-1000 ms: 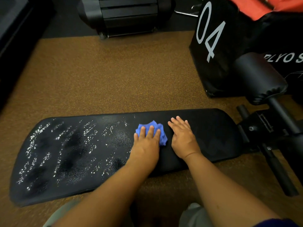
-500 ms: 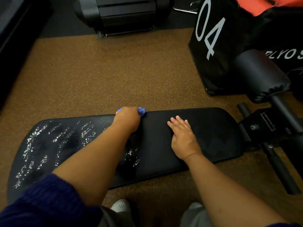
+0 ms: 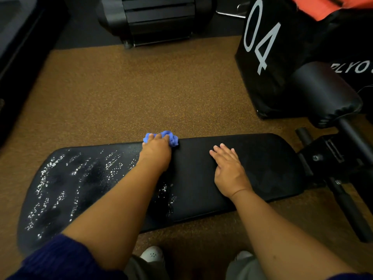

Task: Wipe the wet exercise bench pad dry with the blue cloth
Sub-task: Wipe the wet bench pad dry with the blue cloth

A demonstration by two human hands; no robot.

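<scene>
Your bench pad (image 3: 201, 178): black grained vinyl, droplet-beaded left; blue cloth (image 3: 171, 138) crumpled, soft; floor (image 3: 141, 93) speckled, rough.

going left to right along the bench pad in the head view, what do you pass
water droplets → left hand on the blue cloth → right hand flat on the dry part of the pad → bench hinge bracket

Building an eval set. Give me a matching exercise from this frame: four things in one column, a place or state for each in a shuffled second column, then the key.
Column 1
1. blue cloth
2. right hand
3. left end of the bench pad
4. black box marked 04

Column 2
A. covered in water droplets
B. on the floor beyond the pad, to the right
C. flat, palm down on the dry part of the pad
D. bunched under the left hand at the pad's far edge

Pairs: 1-D, 2-C, 3-A, 4-B
</scene>
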